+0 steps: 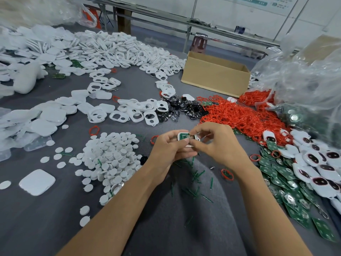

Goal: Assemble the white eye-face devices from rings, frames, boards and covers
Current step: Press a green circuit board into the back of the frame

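Observation:
My left hand (170, 147) grips a white frame with a green board (184, 136) seated in it, held above the grey table. My right hand (215, 143) pinches at the top edge of that board with thumb and forefinger. A pile of red rings (238, 115) lies beyond my right hand. Green boards (282, 174) and finished white eye-face devices (317, 163) fill the right side. Empty white frames (129, 111) sit ahead on the left, black eye pieces (180, 108) next to them. Round white covers (110, 157) are heaped left of my hands.
An open cardboard box (215, 74) stands at the back right, with clear plastic bags (304, 74) beside it. Large heaps of white shells (46, 48) cover the far left. Green snapped-off strips (195, 174) litter the cloth below my hands. A square white cover (36, 182) lies at lower left.

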